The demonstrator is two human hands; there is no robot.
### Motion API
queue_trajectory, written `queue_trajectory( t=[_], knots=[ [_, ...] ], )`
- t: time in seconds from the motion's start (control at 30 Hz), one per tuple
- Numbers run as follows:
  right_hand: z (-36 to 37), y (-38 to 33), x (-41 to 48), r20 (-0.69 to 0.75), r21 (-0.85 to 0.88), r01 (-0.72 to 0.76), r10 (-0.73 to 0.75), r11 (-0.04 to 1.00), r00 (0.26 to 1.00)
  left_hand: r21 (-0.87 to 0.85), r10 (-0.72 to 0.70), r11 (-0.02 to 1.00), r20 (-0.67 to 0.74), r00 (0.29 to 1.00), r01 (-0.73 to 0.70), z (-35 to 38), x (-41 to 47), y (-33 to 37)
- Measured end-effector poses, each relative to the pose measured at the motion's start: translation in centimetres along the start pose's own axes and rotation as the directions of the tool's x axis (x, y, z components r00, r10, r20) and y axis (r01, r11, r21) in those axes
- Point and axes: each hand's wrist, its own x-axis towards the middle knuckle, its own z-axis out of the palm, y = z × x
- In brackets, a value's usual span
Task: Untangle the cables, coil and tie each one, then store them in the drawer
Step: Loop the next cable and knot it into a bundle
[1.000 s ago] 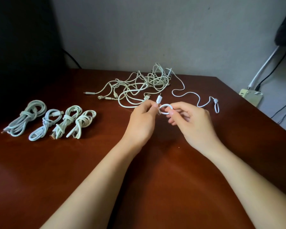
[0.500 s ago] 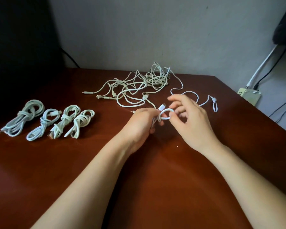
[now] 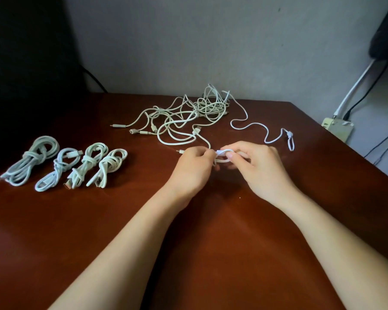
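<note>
At the far left of the bench [image 3: 99,231], 4 tied coils [image 3: 76,166] are laid side by side, well apart from the hands. Further right, toward the wall, the tangle [image 3: 188,113] of loose cables is spread. 1 beige strand [image 3: 207,142] is run from it to just behind the left hand [image 3: 192,168], and a plug tip [image 3: 181,151] is shown beside the knuckles.

The left hand's fingers [image 3: 199,153] are curled narrow, and the white cable [image 3: 225,153] is pinched in them. The cable is bent into 1 small loop lying crosswise between the 2 hands, and its other side is pinched by the thumb and fingers of the right hand [image 3: 262,168].

Behind the right hand a white run [image 3: 251,126] is trailed toward the back right. Whether it joins the held loop cannot be told. If it does, the slack is judged nearer the right hand. The beige strand could be caught in the next wrap. A power strip [image 3: 338,128] is seen beyond the bench's right edge. No drawer is in view.
</note>
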Motion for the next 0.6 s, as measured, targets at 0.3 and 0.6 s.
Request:
queue_trajectory(
  t=[0.3, 0.6],
  knots=[
    [0.0, -0.8, 0.2, -0.013, 0.364, -0.154, 0.17, 0.919, 0.985, -0.125, 0.028, 0.992, -0.042, 0.999, -0.033, 0.0, 0.5, -0.4],
    [-1.1, -1.4, 0.2, 0.159, 0.6, -0.349, 0.32, 0.72, 0.934, -0.273, 0.049, 0.962, 0.085, 0.995, -0.024, -0.8, 0.0, 0.5]
  ],
)
